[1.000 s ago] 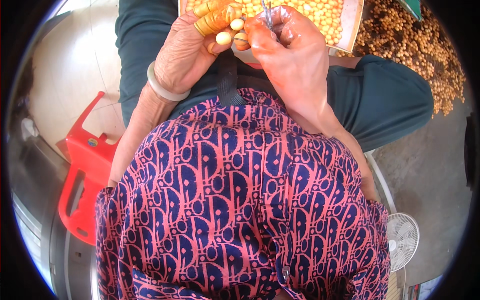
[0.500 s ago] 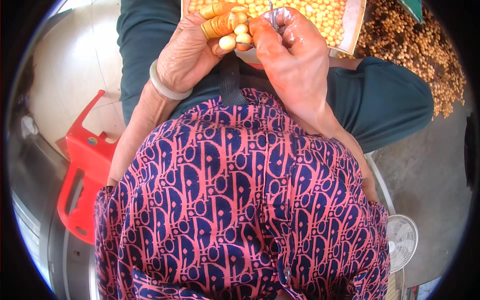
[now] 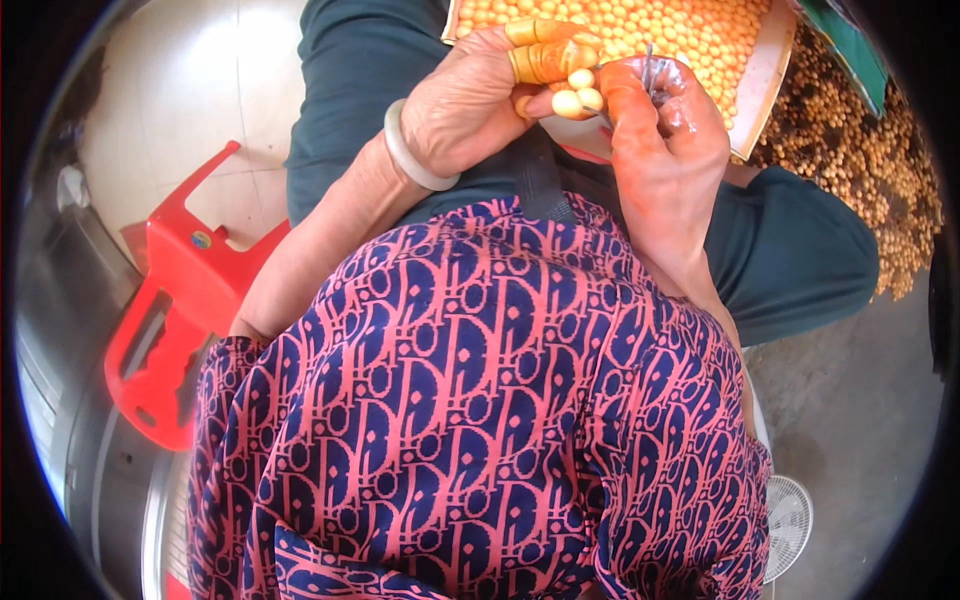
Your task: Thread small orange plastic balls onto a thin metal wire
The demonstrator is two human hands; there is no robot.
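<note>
My left hand wears yellow finger covers on some fingers and a pale bangle at the wrist. Its fingers are closed around several small round yellow longans. Close by on the right, my right hand, wet and orange-stained, grips a thin metal tool whose shaft sticks up between thumb and fingers. Its lower tip shows beside the longans; whether it pierces one I cannot tell. Just beyond both hands lies a shallow tray filled with yellow longans.
A large heap of brownish longans on twigs lies on the floor at the far right, with a green object above it. A red plastic stool stands at left. A white fan is at lower right.
The view has shifted, so hands, tray and stool sit differently in the picture. Both hands keep their holds on the longans and the metal tool, staying close together.
</note>
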